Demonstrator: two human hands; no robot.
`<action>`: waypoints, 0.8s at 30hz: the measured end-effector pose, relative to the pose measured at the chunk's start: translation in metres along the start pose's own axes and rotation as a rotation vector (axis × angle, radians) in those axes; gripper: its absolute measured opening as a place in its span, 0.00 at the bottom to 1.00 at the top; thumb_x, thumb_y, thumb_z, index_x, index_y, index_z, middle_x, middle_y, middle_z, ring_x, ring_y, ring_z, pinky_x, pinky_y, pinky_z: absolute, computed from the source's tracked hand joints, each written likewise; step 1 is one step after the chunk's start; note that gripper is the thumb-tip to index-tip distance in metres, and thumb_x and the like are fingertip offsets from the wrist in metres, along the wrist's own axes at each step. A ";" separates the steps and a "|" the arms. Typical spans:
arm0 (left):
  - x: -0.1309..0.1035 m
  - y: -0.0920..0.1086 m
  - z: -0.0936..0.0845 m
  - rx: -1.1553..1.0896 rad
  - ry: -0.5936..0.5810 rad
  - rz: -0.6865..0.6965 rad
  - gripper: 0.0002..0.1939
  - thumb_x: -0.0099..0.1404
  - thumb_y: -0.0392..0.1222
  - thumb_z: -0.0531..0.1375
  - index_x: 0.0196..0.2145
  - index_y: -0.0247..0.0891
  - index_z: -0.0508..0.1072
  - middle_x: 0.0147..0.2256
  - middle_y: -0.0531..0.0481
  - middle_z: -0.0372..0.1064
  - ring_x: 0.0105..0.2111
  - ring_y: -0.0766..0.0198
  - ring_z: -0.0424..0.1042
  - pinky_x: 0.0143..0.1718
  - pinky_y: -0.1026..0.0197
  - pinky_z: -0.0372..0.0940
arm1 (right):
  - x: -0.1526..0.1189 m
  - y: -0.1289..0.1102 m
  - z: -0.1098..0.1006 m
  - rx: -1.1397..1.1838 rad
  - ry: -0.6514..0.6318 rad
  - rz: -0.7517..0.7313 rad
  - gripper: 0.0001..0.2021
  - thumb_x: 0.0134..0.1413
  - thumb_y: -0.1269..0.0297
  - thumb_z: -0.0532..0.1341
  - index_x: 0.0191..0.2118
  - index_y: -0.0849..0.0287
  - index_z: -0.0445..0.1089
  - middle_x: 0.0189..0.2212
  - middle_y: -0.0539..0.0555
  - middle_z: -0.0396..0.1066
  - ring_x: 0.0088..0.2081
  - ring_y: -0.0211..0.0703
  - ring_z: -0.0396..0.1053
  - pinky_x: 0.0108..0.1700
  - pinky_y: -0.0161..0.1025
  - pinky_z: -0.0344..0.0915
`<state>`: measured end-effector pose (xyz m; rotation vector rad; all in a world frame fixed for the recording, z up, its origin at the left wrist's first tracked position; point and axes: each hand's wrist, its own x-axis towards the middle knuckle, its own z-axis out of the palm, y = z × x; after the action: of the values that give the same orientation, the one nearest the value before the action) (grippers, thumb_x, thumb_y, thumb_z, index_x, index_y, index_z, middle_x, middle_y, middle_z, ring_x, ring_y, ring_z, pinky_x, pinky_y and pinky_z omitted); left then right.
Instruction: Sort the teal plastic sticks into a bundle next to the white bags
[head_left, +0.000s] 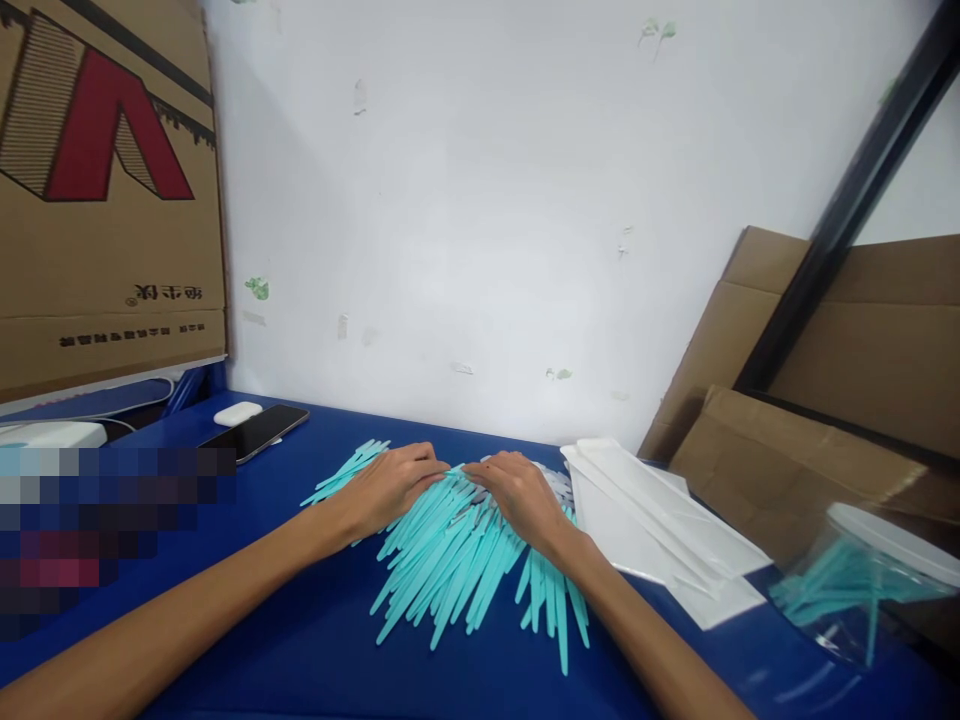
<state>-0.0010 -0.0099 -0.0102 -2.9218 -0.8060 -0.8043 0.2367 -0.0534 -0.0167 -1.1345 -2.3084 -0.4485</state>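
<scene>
A fanned pile of turquoise plastic sticks [450, 565] with tapered ends lies on the blue table. My left hand [397, 482] rests over the upper left of the pile, fingers pressed together around the top ends of some sticks. Across from it, my right hand [517, 492] is on the upper right of the pile, its fingertips close to those of my left. What exactly the fingertips hold is too small to tell. Some greyish pieces [556, 484] show behind my right hand.
White paper sheets or bags [660, 520] lie right of the pile. A clear tub [862, 590] with turquoise sticks is at the far right. A phone [259, 432] and a white case [238, 413] are back left. Cardboard [810, 470] leans behind, near the white wall [450, 200].
</scene>
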 end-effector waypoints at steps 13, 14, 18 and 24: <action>-0.003 -0.041 -0.021 0.476 -0.139 -0.463 0.14 0.67 0.35 0.48 0.35 0.32 0.74 0.34 0.37 0.72 0.36 0.49 0.72 0.37 0.53 0.60 | -0.011 0.047 -0.009 -0.224 -0.212 0.238 0.11 0.66 0.63 0.55 0.45 0.54 0.75 0.41 0.55 0.77 0.46 0.49 0.70 0.48 0.44 0.60; -0.004 -0.042 -0.020 0.478 -0.150 -0.481 0.14 0.66 0.34 0.49 0.35 0.32 0.74 0.35 0.36 0.72 0.37 0.48 0.72 0.36 0.53 0.60 | -0.012 0.048 -0.008 -0.224 -0.231 0.235 0.11 0.66 0.63 0.55 0.44 0.54 0.75 0.41 0.55 0.77 0.46 0.49 0.70 0.48 0.44 0.60; -0.003 -0.035 -0.018 0.363 -0.118 -0.446 0.13 0.66 0.39 0.50 0.39 0.35 0.73 0.39 0.38 0.71 0.40 0.50 0.72 0.35 0.56 0.61 | -0.011 0.047 -0.010 -0.208 -0.251 0.213 0.11 0.66 0.63 0.56 0.43 0.54 0.76 0.39 0.55 0.78 0.45 0.48 0.71 0.49 0.44 0.59; -0.006 -0.021 -0.015 0.110 -0.254 -0.338 0.12 0.64 0.50 0.54 0.29 0.42 0.70 0.29 0.47 0.72 0.30 0.55 0.70 0.27 0.59 0.56 | -0.012 0.050 -0.021 -0.212 -0.289 0.187 0.12 0.65 0.62 0.56 0.39 0.53 0.78 0.35 0.53 0.79 0.42 0.47 0.73 0.47 0.41 0.61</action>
<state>-0.0223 0.0031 -0.0022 -2.8632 -1.3422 -0.3812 0.2890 -0.0421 -0.0030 -1.5946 -2.4070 -0.4939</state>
